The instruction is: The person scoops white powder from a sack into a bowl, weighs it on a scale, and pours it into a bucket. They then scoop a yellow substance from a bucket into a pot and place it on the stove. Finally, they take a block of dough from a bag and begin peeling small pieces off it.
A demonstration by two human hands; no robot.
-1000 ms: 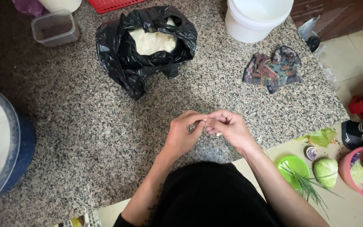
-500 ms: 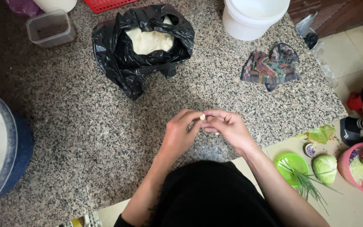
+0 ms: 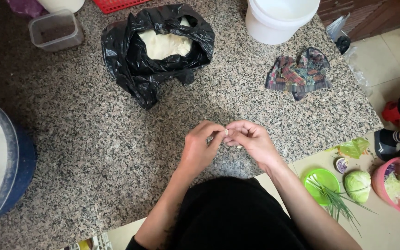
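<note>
1. A speckled granite table (image 3: 93, 139) fills the view, with tiled floor past its edge to the right of the hands.
2. Far to the left of the left hand (image 3: 199, 150) a big blue-rimmed tub (image 3: 21, 171) sits at the table's edge.
3. Ahead of both hands lies a black plastic bag (image 3: 135, 65), open, with a pale lump of dough (image 3: 163, 44) inside; a white bucket (image 3: 278, 21) stands ahead of the right hand (image 3: 251, 139).
4. A patterned cloth (image 3: 299, 74) lies ahead and to the right of the right hand.
5. Both hands meet just above the table, fingertips pinched on a small piece of dough (image 3: 226, 132) held between them.
6. The piece is whitish, tiny and mostly hidden by the fingers.
7. It looks soft, light and probably sticky, so it likely squashes easily; a gentle fingertip pinch at its edges should suit it.
</note>
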